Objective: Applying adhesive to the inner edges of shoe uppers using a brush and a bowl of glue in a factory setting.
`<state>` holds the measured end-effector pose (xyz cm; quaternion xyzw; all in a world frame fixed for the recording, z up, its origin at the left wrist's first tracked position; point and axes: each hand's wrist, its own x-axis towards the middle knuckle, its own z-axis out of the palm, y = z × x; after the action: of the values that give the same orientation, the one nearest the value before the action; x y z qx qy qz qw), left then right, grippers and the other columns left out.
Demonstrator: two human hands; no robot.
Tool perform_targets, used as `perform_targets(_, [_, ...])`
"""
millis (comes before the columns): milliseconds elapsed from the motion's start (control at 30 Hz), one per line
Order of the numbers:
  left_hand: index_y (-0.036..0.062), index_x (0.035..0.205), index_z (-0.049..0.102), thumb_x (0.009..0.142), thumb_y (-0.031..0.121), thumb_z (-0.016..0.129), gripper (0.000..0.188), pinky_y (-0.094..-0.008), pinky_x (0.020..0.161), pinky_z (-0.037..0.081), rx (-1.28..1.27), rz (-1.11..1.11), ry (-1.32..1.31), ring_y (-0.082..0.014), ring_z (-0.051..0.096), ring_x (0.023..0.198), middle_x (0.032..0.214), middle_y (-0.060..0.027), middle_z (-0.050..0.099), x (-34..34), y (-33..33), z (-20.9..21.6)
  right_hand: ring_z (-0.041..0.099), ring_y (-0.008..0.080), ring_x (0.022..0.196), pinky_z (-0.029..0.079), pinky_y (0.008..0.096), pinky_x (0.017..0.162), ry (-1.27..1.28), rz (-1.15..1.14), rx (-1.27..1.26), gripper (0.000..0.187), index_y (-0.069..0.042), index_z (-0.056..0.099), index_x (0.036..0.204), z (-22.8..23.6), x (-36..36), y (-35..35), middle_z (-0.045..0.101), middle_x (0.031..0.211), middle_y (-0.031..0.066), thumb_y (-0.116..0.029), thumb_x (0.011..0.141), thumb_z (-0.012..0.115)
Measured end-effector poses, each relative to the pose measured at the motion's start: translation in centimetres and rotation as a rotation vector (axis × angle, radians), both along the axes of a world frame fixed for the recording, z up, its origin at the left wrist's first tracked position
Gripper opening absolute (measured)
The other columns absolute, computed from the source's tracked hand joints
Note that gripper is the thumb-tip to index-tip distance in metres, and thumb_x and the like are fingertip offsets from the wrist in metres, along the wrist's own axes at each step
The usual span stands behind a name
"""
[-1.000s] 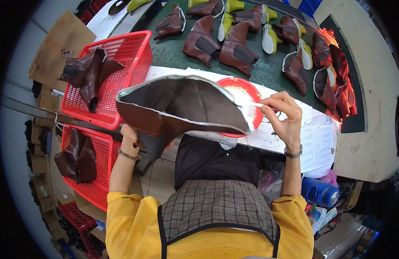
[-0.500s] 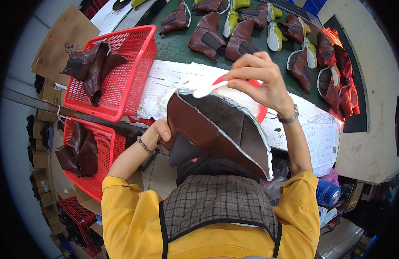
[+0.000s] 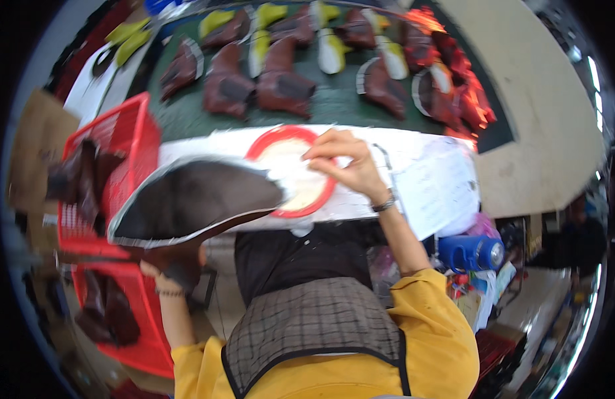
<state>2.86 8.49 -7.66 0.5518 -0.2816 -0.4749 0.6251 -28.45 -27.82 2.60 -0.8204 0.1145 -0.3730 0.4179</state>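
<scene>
My left hand (image 3: pixel 151 267) is closed on a brown leather boot upper (image 3: pixel 201 199), tilted so its dark lining and white-coated edge face up. The upper hides part of that hand's fingers. My right hand (image 3: pixel 344 163) is pinched over a round red bowl (image 3: pixel 326 194) of white paste. Between its fingertips is a slim white spatula, its blade blurred against the paste and hard to make out. The upper's right end overlaps the bowl's left side from this viewpoint; whether they touch, I cannot tell.
Several brown boots (image 3: pixel 227 83) and yellow-green shoe forms (image 3: pixel 330 53) lie on a green surface (image 3: pixel 187 120) beyond the white worktop. At left, red baskets (image 3: pixel 144 133) hold more boots. Paper sheets (image 3: pixel 434 193) and a blue flask (image 3: pixel 470 253) are at right.
My right hand has left the upper's edge and moved over the red bowl. The upper has swung left and lower with my left hand, turning its lining upward. The view has shifted too.
</scene>
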Motion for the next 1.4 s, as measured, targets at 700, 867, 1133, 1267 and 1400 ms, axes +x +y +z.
perform_targets(700, [-0.0003,0.152,0.039,0.086,0.029,0.067,0.077,-0.0586,0.109,0.048,-0.292,0.213,0.453,-0.0446,0.058,0.126,0.143,-0.0204,0.056,-0.6,-4.4,-1.7,0.069,0.0194,0.093,0.053,0.0305,0.081,0.161,-0.444,0.327,0.019,-0.003,0.078,0.109,-12.0,-9.9,-4.1,0.075,0.099,0.0101,-0.012,0.093,0.071])
perform_targets(867, [0.0016,0.148,0.046,0.094,0.028,0.064,0.063,-0.0505,0.116,0.041,-0.289,0.293,0.356,-0.0303,0.056,0.132,0.146,-0.0135,0.056,-0.7,-1.4,2.6,0.066,0.014,0.085,0.052,0.0271,0.076,0.044,-0.549,0.361,0.019,0.005,0.076,0.096,-13.3,-9.1,-3.9,0.074,0.093,0.009,-0.006,0.099,0.061])
perform_targets(1133, [0.0116,0.106,0.065,0.102,0.024,0.063,0.014,-0.0214,0.049,0.04,-0.082,0.703,0.014,-0.0037,0.057,0.062,0.083,0.0055,0.065,1.5,-9.8,16.1,0.065,0.0143,0.081,0.051,0.0275,0.074,0.098,-0.549,0.366,0.017,0.005,0.075,0.095,-13.6,-10.0,-3.8,0.073,0.088,0.009,-0.007,0.098,0.064])
perform_targets(1267, [0.0047,0.126,0.065,0.099,0.012,0.066,0.028,-0.0313,0.086,0.057,-0.255,0.473,-0.008,-0.0148,0.07,0.101,0.116,-0.0047,0.071,9.4,-13.0,17.3,0.062,0.0125,0.083,0.049,0.0262,0.076,0.123,-0.579,0.379,0.02,0.005,0.074,0.096,-13.4,-10.1,-3.6,0.071,0.09,0.0069,-0.009,0.101,0.061])
perform_targets(1400, [0.0025,0.125,0.063,0.095,0.006,0.065,0.03,-0.0341,0.091,0.057,-0.341,0.429,0.099,-0.017,0.069,0.102,0.114,-0.0054,0.071,11.3,-17.0,17.1,0.065,0.0163,0.094,0.051,0.0289,0.083,0.119,-0.673,0.174,0.015,0.004,0.073,0.106,-9.0,-6.8,-4.3,0.072,0.1,0.0082,-0.006,0.099,0.063])
